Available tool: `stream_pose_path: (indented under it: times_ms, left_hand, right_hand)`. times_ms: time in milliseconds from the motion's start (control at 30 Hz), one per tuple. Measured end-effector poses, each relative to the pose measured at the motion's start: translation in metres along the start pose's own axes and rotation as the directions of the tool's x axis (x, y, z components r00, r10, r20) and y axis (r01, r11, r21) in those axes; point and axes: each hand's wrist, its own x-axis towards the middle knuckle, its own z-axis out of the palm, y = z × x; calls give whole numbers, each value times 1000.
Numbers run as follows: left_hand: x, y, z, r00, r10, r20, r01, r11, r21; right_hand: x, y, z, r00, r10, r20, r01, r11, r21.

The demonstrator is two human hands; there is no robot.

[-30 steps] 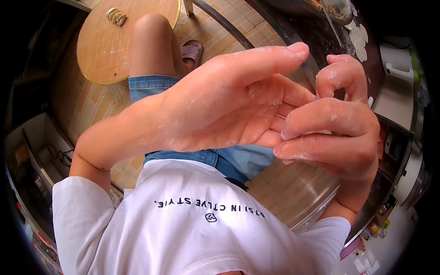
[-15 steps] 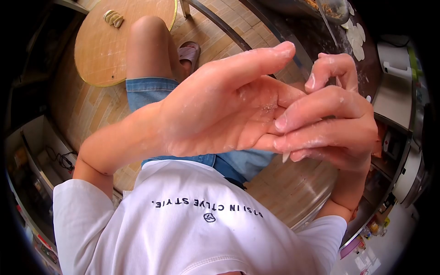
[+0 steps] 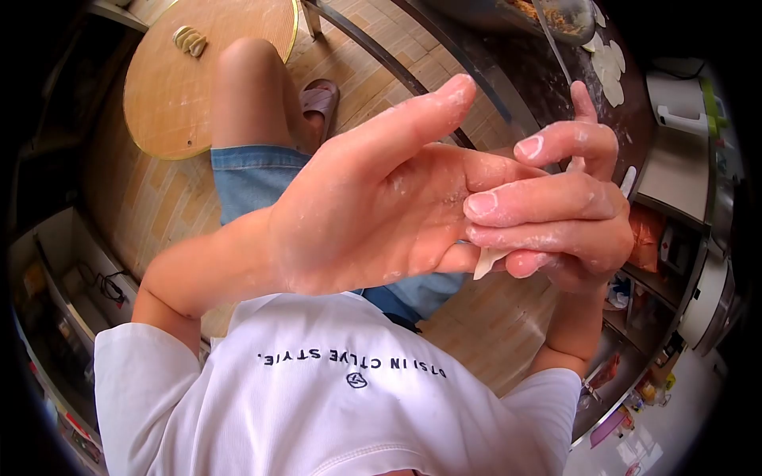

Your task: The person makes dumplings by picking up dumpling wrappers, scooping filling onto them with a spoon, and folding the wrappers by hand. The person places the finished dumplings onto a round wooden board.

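Observation:
A pale dough wrapper (image 3: 486,262) shows as a small tip between my hands; the rest is hidden behind fingers. My left hand (image 3: 373,198) is palm toward me, its thumb stretched out and apart. Its fingers run behind my right hand, where the little finger touches the wrapper. My right hand (image 3: 571,198) lies across the left fingers, its lower fingers and thumb closed on the dough. Flour dusts both hands. More flat wrappers (image 3: 609,71) lie on the dark tabletop (image 3: 508,47) at the upper right, near a metal bowl (image 3: 571,28) with orange-brown filling.
Several folded dumplings (image 3: 190,40) sit in a row on a round woven board (image 3: 167,103) at the upper left. Below are my bare knee and a slippered foot (image 3: 319,103). Shelves (image 3: 667,285) with packages stand at the right, an open cabinet (image 3: 79,246) at the left.
More of the dough tip now shows below the right fingers. My right hand has shifted slightly left, and its index finger is raised. The view has tilted a little.

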Motion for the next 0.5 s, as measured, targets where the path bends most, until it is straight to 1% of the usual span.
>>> stream_pose_path:
  times_ms: [33, 67, 133, 167, 233, 267, 367, 400, 500]
  left_hand:
    - [0, -1, -1, 1000, 3, 22, -3, 1000, 0]
    - [0, -6, -9, 996, 38, 80, -31, 995, -90]
    - [2, -9, -6, 994, 70, 84, -64, 995, -72]
    - [2, -7, 2, 997, 69, 33, -71, 997, 40]
    - [3, -7, 14, 997, 73, -36, -64, 979, 196]
    - [3, -7, 17, 996, 74, -54, -59, 969, 240]
    - [2, -18, 15, 986, 164, -26, -153, 959, 239]
    - [2, -21, 12, 980, 199, -8, -190, 948, 257]
    - [0, -20, 14, 979, 203, -9, -184, 904, 387]
  right_hand:
    - [-1, 0, 2, 999, -28, -29, 27, 999, -19]
    - [-4, 0, 5, 998, -20, -62, 18, 999, -28]
    - [-6, 4, 5, 995, -76, -65, 73, 996, -44]
    - [-7, 11, 2, 990, -140, -36, 138, 989, -50]
    - [-3, 14, 11, 968, -124, -217, 149, 984, 103]
    - [3, 11, 32, 914, -10, -405, 127, 956, 263]
    - [-12, 28, 23, 955, -41, -294, 91, 983, 159]
    - [-12, 19, 17, 968, -11, -251, 41, 993, 115]
    - [-15, 17, 9, 972, 4, -236, 5, 999, 34]
